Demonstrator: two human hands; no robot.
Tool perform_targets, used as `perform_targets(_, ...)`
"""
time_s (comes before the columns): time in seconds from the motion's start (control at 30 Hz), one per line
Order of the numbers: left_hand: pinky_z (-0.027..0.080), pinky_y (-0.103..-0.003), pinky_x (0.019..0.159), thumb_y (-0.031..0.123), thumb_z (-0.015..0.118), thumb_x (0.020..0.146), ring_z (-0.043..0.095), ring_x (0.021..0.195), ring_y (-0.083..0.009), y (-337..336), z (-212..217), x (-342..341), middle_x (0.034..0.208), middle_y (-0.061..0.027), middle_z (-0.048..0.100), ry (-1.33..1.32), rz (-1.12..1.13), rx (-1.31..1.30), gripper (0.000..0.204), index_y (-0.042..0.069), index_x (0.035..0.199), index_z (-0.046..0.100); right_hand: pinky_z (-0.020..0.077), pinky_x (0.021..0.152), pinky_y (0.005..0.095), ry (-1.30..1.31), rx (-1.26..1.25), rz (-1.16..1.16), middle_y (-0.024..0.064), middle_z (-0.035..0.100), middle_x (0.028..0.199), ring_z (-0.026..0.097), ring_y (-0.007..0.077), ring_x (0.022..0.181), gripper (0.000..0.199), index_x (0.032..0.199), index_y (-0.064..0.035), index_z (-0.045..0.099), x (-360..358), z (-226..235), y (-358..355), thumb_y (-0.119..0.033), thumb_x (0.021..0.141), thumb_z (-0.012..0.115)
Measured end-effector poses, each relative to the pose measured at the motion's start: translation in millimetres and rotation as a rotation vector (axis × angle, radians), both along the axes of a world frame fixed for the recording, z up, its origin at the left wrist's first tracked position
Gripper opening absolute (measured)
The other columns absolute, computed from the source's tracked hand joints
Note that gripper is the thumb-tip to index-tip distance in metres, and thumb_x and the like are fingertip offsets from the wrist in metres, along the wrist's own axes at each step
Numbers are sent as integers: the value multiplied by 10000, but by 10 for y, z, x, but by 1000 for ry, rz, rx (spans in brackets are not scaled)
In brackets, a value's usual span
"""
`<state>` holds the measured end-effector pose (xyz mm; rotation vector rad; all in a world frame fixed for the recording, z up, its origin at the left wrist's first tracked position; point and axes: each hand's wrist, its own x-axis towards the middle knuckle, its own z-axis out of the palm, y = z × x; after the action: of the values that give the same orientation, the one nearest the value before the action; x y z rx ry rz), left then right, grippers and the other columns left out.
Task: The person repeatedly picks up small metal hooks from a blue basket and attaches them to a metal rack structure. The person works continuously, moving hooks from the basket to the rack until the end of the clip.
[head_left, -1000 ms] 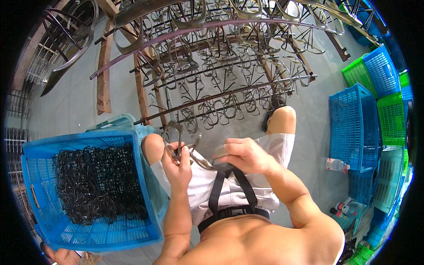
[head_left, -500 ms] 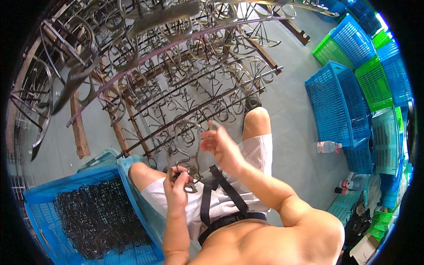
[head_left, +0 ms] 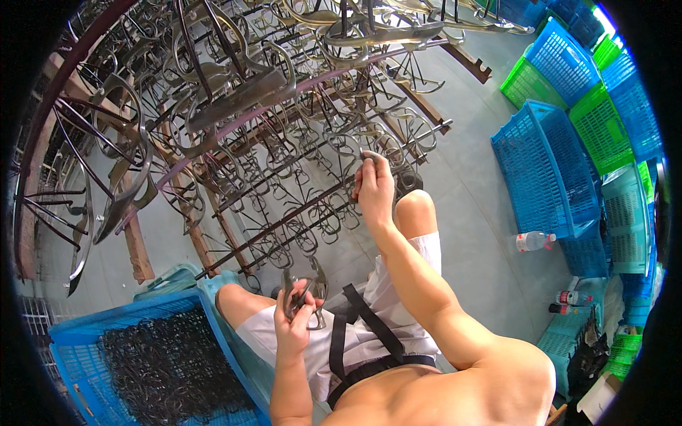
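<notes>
My left hand is closed around a few looped, curved metal pieces, held above my lap. Farther out, my right hand reaches to the rack and pinches the end of a curved grey metal piece. Whether that piece rests on the rack or is free of it cannot be made out. Many similar metal pieces hang in rows along the rack's dark rods. Their exact kind is unclear.
A blue crate at my lower left holds a heap of dark metal loops. Large metal pieces hang close at the upper left. Blue and green crates line the right side, with a plastic bottle on the floor.
My right hand has moved up and away from near my left hand to the hanging pieces. The left hand stays low with its metal pieces. The view has shifted slightly.
</notes>
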<state>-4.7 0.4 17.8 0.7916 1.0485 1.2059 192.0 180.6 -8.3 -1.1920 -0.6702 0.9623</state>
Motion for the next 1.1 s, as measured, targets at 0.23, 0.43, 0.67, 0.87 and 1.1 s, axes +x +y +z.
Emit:
perform_targets(0.23,506,-465,855,-112,431,775,546,764,-173,-106,-38,-285,838,-87,538,-197,-25,35,279,9,1014,512,360,386,227,51,-153,-13,17,545,654,460,79,430,203,1034,-35,590,9,15,226,-182,929,498)
perform_targets(0.43,497,-497,862,-100,440,763,528,778,-180,-149,-51,-321,841,-109,539,-228,-36,-61,266,0,996,523,308,383,209,198,-170,113,-7,532,614,411,62,410,174,1032,-52,608,98,45,262,-158,921,525)
perform_targets(0.67,493,-501,867,-101,430,774,522,777,-178,-151,-106,-323,846,-110,547,-306,-81,-51,254,-6,982,540,312,385,199,106,-123,198,-27,498,588,407,54,428,205,1057,-56,605,-45,34,150,-195,934,519)
perform_targets(0.87,509,-530,819,-53,478,767,529,779,-193,-164,-58,-316,821,-94,537,-448,-24,5,242,29,980,560,390,467,308,-381,-114,109,70,489,538,459,129,450,288,1055,-24,610,-142,-88,186,-260,908,534)
perform_targets(1.1,499,-507,864,-53,470,766,510,795,-183,-93,-43,-318,840,-71,495,-593,56,74,255,42,995,528,370,487,285,-553,-114,124,50,463,547,436,116,500,274,1026,-30,613,-51,-44,188,-265,915,529)
